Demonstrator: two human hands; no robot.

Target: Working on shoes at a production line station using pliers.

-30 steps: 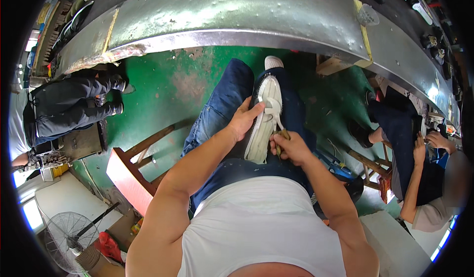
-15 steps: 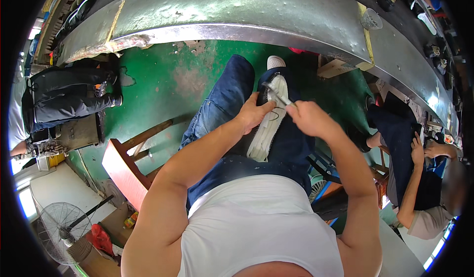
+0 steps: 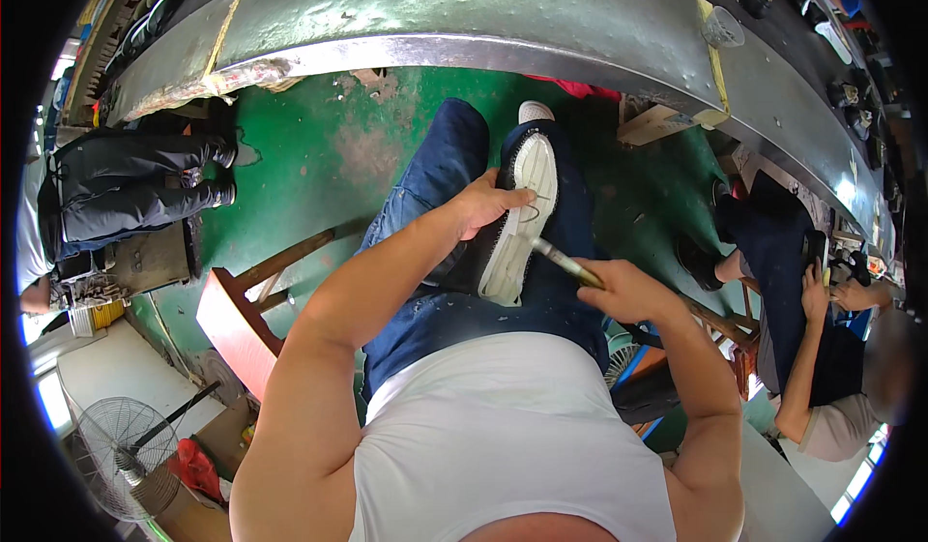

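Observation:
A dark shoe with its pale sole (image 3: 507, 262) facing up lies lengthwise on my right thigh, its dark stitched edge showing around the rim. My left hand (image 3: 486, 205) grips it from the left side, thumb pressed on the sole and the other fingers partly hidden beside it. A thin dark curved line shows on the sole near the thumb. In my closed right hand (image 3: 628, 291) is a slim tool (image 3: 564, 260) with a pale shaft and a browner handle; its far end is by the sole's right edge, and I cannot tell its exact kind.
A long metal-covered bench (image 3: 464, 10) crosses ahead, with a white cup (image 3: 722, 28) on it. A wooden stool (image 3: 237, 329) and a wire fan (image 3: 121, 450) stand left. At right a co-worker (image 3: 812, 349) sits; another person's dark trousers (image 3: 140, 184) show at left.
My right hand has drawn the tool back toward me and to the right, from over the upper sole to its lower right edge. My left hand still holds the shoe.

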